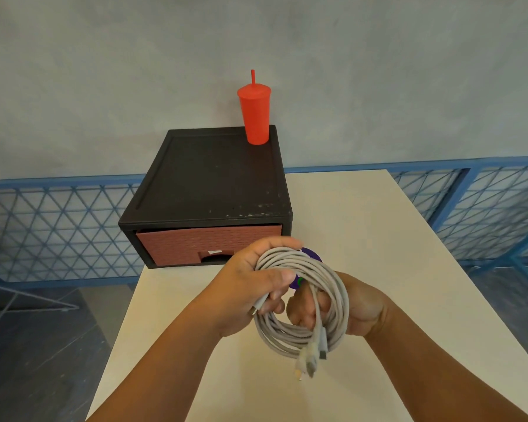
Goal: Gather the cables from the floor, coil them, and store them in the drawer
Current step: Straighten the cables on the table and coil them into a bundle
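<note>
Hands: left hand (250, 287) and right hand (358, 310) both clench coiled grey cable bundle (340, 296) above cream table (348, 214); red-brown woven-pattern drawer (195, 242) closed.

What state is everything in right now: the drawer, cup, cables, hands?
Drawer: closed, inside its black cabinet.
Cables: coiled in a loop, held above the table.
Red cup: upright on the cabinet, lid and straw on.
Left hand: grips the cables.
Right hand: grips the cables' right side.
</note>
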Available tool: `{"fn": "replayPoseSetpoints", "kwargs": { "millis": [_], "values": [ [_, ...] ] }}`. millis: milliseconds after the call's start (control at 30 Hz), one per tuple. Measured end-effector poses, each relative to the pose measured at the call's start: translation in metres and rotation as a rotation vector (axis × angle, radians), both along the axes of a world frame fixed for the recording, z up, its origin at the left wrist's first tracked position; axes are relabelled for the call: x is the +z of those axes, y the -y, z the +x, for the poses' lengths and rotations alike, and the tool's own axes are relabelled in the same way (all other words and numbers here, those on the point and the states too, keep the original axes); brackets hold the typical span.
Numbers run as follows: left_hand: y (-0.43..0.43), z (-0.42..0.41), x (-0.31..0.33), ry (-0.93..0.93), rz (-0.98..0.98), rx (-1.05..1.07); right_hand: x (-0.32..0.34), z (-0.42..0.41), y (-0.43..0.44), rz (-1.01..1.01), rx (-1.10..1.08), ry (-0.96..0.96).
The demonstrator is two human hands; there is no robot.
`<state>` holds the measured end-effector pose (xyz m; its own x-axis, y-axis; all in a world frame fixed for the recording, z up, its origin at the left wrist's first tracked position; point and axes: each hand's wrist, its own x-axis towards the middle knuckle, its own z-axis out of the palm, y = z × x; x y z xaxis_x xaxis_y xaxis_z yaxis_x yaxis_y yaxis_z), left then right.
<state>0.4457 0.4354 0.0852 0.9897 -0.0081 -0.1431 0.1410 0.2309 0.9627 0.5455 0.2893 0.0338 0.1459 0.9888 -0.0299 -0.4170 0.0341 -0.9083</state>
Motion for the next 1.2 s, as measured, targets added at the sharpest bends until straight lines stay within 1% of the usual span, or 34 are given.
{"fn": "replayPoseSetpoints", "kwargs": {
  "millis": [133,200,300,400,433,533,633,700,833,933,1000,1100,1200],
  "values": [
    [-0.007,0.001,-0.003,-0.002,-0.048,0.041,-0.011,0.000,0.014,0.001,-0.044,-0.141],
    [-0.012,0.001,-0.005,-0.021,-0.047,0.113,-0.012,0.002,0.018,-0.072,-0.135,-0.131],
    [-0.017,0.002,-0.007,-0.069,0.031,0.256,-0.011,0.004,0.018,-0.220,-0.331,-0.071],
    [-0.015,0.009,-0.012,-0.090,0.209,0.356,0.000,0.000,0.013,-0.281,-0.436,-0.034],
    [-0.014,0.010,-0.014,-0.084,0.280,0.379,0.003,-0.003,0.010,-0.321,-0.433,0.024],
    [-0.009,0.014,-0.020,-0.030,0.463,0.411,0.006,-0.013,-0.008,-0.489,-0.451,0.279],
    [-0.002,0.017,-0.025,0.000,0.560,0.430,-0.003,-0.019,-0.028,-0.665,-0.600,0.563],
    [0.003,0.018,-0.029,0.001,0.593,0.433,-0.013,-0.021,-0.037,-0.747,-0.656,0.687],
    [0.004,0.017,-0.039,-0.034,0.611,0.441,-0.024,-0.026,-0.042,-0.789,-0.689,0.668],
    [0.002,0.015,-0.046,-0.067,0.606,0.473,-0.023,-0.027,-0.044,-0.828,-0.626,0.707],
    [0.001,0.014,-0.049,-0.081,0.635,0.474,-0.021,-0.027,-0.044,-0.907,-0.560,0.744],
    [0.001,0.015,-0.053,-0.103,0.674,0.466,-0.014,-0.030,-0.039,-1.024,-0.465,0.900],
    [0.004,0.016,-0.059,-0.124,0.666,0.510,-0.011,-0.039,-0.036,-1.053,-0.491,1.060]
  ]
}}
